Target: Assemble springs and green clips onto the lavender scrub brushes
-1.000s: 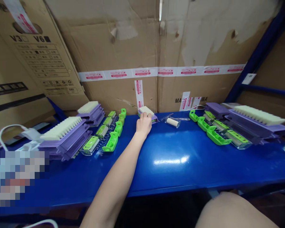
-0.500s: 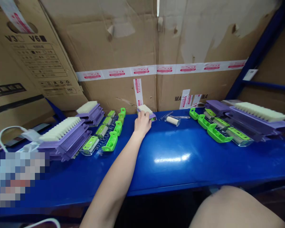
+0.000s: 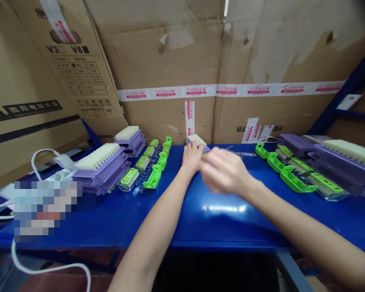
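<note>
At the back middle of the blue table is a small purple brush [image 3: 196, 140] with white bristles. My left hand [image 3: 192, 156] is closed over its near side, fingers across the bristles. My right hand [image 3: 223, 170] is just right of it and nearer, with fingers curled and blurred by motion. What those fingers hold, if anything, I cannot make out. Behind this hand lie a thin screwdriver-like tool [image 3: 245, 154] and part of a spring [image 3: 229, 147]. The right hand covers the spot where a clear case with a pale roller lay.
Purple brushes [image 3: 99, 162] are stacked at left, beside rows of clear cases [image 3: 129, 178], springs and green covers [image 3: 153, 177]. Similar green covers [image 3: 295, 180], cases [image 3: 327, 186] and purple brushes [image 3: 349, 156] stand at right. Cardboard [image 3: 170, 61] walls the back. White cables [image 3: 48, 267] hang at left.
My right hand has come in from the right, beside the left hand, and hides the clear case. My left hand stays on the small brush. The view has shifted to the left.
</note>
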Demonstrator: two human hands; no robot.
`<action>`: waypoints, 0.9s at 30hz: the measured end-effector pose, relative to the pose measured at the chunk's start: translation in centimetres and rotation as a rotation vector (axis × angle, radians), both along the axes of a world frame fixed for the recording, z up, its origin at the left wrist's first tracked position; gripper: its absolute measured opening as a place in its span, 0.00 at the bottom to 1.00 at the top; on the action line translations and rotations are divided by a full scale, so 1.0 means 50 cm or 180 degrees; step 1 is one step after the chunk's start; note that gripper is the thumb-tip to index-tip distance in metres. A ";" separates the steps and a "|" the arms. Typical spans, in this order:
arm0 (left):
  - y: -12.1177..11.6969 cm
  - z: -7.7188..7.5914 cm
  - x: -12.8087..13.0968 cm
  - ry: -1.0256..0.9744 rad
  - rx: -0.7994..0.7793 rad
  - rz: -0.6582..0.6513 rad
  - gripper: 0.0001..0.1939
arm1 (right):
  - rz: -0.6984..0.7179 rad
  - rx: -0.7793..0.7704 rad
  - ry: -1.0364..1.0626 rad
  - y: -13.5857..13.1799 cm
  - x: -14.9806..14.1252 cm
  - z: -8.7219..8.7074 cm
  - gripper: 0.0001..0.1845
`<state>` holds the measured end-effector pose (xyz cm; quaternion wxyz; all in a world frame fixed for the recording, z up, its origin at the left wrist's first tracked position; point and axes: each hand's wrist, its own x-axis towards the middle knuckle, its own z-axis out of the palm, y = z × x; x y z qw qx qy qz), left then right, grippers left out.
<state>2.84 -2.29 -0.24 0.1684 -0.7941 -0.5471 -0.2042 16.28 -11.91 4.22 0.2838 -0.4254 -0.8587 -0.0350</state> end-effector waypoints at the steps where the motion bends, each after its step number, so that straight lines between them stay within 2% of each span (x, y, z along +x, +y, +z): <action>1: -0.001 0.001 0.001 0.0018 -0.0010 0.0017 0.16 | -0.0155 0.0194 -0.0261 0.031 0.015 0.006 0.14; 3: -0.004 0.005 0.004 0.0066 -0.0005 0.0025 0.17 | -0.0870 0.0496 -0.0456 0.090 0.054 0.002 0.15; 5: -0.008 0.008 0.011 0.0132 0.0011 -0.0027 0.18 | -0.1417 0.0428 -0.0608 0.134 0.094 -0.021 0.17; 9: -0.019 0.008 0.035 0.0166 -0.0033 -0.0077 0.16 | -0.1564 -0.0183 -0.0938 0.163 0.144 -0.075 0.22; 12: -0.027 0.004 0.053 0.0114 -0.0145 -0.0123 0.15 | -0.1528 -0.0461 -0.0747 0.167 0.149 -0.089 0.26; 15: -0.029 0.002 0.058 0.0190 -0.0117 -0.0318 0.14 | -0.1457 -0.0619 0.0160 0.176 0.146 -0.086 0.30; 17: -0.025 0.005 0.051 0.0212 -0.0048 -0.0411 0.14 | -0.1378 -0.0943 0.1329 0.181 0.144 -0.077 0.30; 20: -0.013 0.010 0.030 0.0114 0.0067 -0.0371 0.14 | -0.1000 -0.1799 0.3425 0.180 0.143 -0.057 0.21; 22: -0.005 0.013 0.013 -0.0012 0.0123 -0.0298 0.15 | -0.0642 -0.2278 0.4391 0.173 0.144 -0.043 0.14; 25: 0.002 0.012 -0.007 -0.0049 0.0282 -0.0100 0.22 | -0.0471 -0.2663 0.4956 0.166 0.145 -0.032 0.10; 27: 0.004 0.009 -0.014 0.0007 0.0326 0.0044 0.25 | -0.0682 -0.2692 0.4936 0.167 0.147 -0.034 0.11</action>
